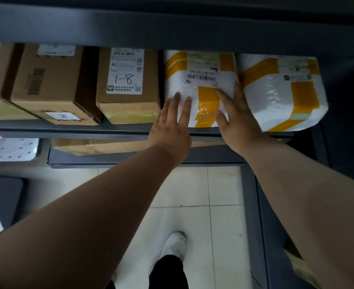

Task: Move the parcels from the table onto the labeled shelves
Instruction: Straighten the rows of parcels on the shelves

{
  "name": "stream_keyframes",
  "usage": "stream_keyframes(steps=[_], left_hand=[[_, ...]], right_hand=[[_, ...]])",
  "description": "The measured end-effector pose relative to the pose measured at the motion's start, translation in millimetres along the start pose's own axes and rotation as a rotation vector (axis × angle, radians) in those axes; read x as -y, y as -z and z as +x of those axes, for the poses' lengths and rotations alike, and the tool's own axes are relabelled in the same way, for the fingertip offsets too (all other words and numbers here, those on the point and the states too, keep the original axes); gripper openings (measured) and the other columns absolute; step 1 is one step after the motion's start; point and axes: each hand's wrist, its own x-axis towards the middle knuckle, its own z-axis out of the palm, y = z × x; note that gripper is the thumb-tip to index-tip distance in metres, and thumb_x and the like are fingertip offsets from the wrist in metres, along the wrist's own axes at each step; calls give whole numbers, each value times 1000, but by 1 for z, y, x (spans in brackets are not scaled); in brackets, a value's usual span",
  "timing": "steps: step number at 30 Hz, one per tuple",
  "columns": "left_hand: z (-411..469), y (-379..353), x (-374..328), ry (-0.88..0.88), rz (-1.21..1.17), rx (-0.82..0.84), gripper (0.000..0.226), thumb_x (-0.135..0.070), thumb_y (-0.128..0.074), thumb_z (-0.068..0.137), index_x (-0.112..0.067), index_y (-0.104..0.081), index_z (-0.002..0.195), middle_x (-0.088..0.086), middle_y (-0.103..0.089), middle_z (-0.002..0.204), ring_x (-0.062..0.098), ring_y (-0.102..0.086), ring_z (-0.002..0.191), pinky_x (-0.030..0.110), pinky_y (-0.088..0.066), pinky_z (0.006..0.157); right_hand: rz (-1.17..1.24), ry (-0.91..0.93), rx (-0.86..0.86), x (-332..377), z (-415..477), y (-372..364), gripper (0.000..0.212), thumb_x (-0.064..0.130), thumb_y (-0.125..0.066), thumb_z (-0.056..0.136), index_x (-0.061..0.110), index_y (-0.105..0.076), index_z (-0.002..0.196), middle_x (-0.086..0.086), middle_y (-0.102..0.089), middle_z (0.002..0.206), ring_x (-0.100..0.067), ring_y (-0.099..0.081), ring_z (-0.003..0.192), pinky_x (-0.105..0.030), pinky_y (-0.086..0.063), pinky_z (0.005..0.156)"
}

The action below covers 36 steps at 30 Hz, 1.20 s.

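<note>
A white parcel with yellow tape and a barcode label rests on the dark grey shelf, between a cardboard box marked "1-8" and a second white, yellow-taped parcel. My left hand lies flat on the parcel's front left, fingers spread. My right hand presses against its front right corner, fingers extended along its side. Neither hand wraps around the parcel.
More cardboard boxes fill the shelf to the left. A lower shelf holds a flat cardboard box and a silver padded bag. White floor tiles and my shoe lie below. A shelf upright stands at the right.
</note>
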Motion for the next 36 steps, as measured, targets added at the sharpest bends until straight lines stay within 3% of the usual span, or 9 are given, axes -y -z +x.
stream_keyframes(steps=[4,8,11,17,25,28,32,36], left_hand=[[-10,3,1,6,-2,5,81,-25,-40,99,-20,25,147,8,26,157,23,16,146,30,4,115],[-10,8,-5,-33,76,-16,79,-25,-37,100,-23,29,144,9,30,155,24,26,143,33,14,110],[-5,11,-15,-61,142,-16,80,-27,-38,99,-31,28,145,10,31,154,29,26,142,39,13,112],[14,6,-26,-10,151,39,76,-33,-36,100,-40,25,144,8,32,154,39,23,142,47,-8,117],[23,-6,-22,-58,239,-4,77,-31,-33,99,-37,32,142,12,31,154,44,25,139,50,-4,118],[29,-14,-17,-98,264,-25,74,-32,-29,95,-33,25,146,14,28,155,45,24,140,54,-5,118],[36,-19,-11,-167,333,19,64,-36,-22,90,-22,-6,150,12,21,158,47,22,140,60,-5,115],[21,-6,-8,-96,240,-30,73,-36,-27,96,-32,29,143,8,33,153,36,25,142,49,2,119]], right_hand=[[-64,10,43,8,-7,6,53,41,-32,102,38,-13,151,2,13,161,-20,8,148,-42,-15,120],[-290,-83,-104,-2,-15,40,53,38,-29,102,32,-13,152,-10,7,161,-28,8,148,-39,-1,119],[-362,-205,-89,-30,-25,63,56,37,-34,101,36,-10,152,-10,12,160,-30,10,147,-42,-1,119],[-411,-312,120,-75,-32,71,57,38,-34,101,46,-3,149,-5,17,159,-30,20,145,-54,1,117],[-301,-299,89,-96,-16,73,58,31,-39,101,40,-11,151,-10,13,160,-36,13,145,-51,-12,118],[-275,-283,91,-97,-15,73,59,31,-40,101,39,-11,151,-10,13,160,-35,15,145,-47,-9,119],[-308,-293,109,-95,-17,75,61,33,-40,100,39,-8,151,-9,14,160,-33,15,146,-51,-8,118],[-415,-301,77,-87,-23,81,64,39,-39,99,34,-3,152,-11,9,160,-30,11,147,-53,-3,117]])
